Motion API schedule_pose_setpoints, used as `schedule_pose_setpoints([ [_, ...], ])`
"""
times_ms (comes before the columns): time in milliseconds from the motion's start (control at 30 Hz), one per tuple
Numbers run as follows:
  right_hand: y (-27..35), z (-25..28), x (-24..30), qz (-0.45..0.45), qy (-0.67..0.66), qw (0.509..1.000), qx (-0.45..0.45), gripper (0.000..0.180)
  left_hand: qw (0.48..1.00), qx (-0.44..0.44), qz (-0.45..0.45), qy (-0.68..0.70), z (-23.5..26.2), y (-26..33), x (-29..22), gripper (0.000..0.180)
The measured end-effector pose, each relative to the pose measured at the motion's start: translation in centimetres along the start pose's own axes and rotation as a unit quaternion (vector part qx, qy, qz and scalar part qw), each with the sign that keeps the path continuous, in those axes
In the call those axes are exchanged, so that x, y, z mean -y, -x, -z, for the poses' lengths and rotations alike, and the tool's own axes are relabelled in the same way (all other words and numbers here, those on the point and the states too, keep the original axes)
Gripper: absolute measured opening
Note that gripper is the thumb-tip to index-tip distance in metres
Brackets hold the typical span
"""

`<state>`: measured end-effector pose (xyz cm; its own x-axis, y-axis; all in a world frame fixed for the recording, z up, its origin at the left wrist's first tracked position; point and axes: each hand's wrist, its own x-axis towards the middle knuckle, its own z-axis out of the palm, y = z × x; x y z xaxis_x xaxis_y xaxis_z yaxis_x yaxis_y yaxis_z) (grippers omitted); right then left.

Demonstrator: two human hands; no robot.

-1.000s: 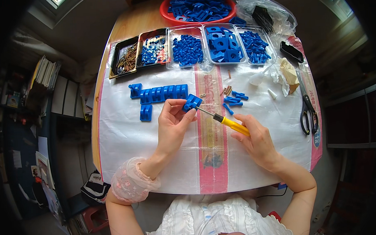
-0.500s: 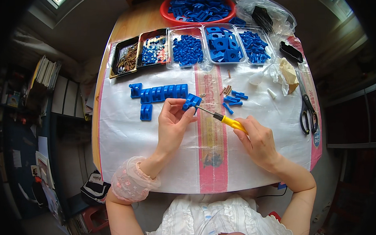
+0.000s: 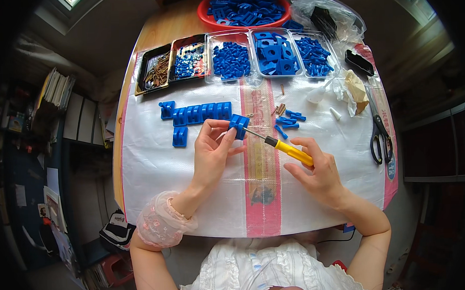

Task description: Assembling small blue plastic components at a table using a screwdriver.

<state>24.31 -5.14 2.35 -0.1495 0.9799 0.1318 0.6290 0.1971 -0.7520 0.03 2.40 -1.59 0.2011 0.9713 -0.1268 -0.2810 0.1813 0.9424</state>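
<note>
Between the thumb and fingers of my left hand (image 3: 212, 151) is a blue plastic clip part (image 3: 238, 125), held above the cloth. A screwdriver (image 3: 294, 153) with a yellow handle runs from my right hand (image 3: 321, 173), its shaft tip meeting the right side of that part. The right hand's thumb and forefinger stand apart from the handle, whose end rests against the other fingers. Left of my left hand lies a row of blue clip parts (image 3: 202, 113), with a single one (image 3: 180, 137) below it. Small blue pieces (image 3: 287, 123) and copper-coloured screws (image 3: 281, 109) lie beyond the screwdriver.
Along the back stand trays of screws (image 3: 137, 92), nuts (image 3: 205, 41) and blue parts (image 3: 252, 40). Behind them is a red basin (image 3: 202, 19) of blue pieces. Black-handled scissors (image 3: 380, 138), crumpled paper (image 3: 355, 90) and a white nozzle (image 3: 335, 113) lie to the right.
My right thumb and forefinger have opened away from the yellow handle, and the hand has shifted slightly. The blue part has tilted a little in my left hand.
</note>
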Motion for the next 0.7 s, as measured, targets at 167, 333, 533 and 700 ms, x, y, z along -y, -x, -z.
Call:
schedule_pose_setpoints([
  [167,0.5,-1.2,-2.6,0.005,-0.006,0.999,-0.045,0.034,1.0,0.003,0.003,-0.005,0.0,-0.2,0.1,0.014],
  [333,0.3,-1.1,-2.3,0.011,0.012,1.0,-0.027,0.029,1.0,0.005,0.003,0.005,0.1,-0.1,0.1,0.014],
  [533,-0.1,-0.7,-2.1,0.015,0.031,0.999,-0.032,0.019,1.0,0.006,0.001,0.004,0.2,-0.2,0.1,0.016],
  [700,0.0,-0.7,-2.3,0.024,0.033,0.999,-0.01,0.019,1.0,0.008,-0.006,-0.004,0.2,-0.2,0.2,0.017],
])
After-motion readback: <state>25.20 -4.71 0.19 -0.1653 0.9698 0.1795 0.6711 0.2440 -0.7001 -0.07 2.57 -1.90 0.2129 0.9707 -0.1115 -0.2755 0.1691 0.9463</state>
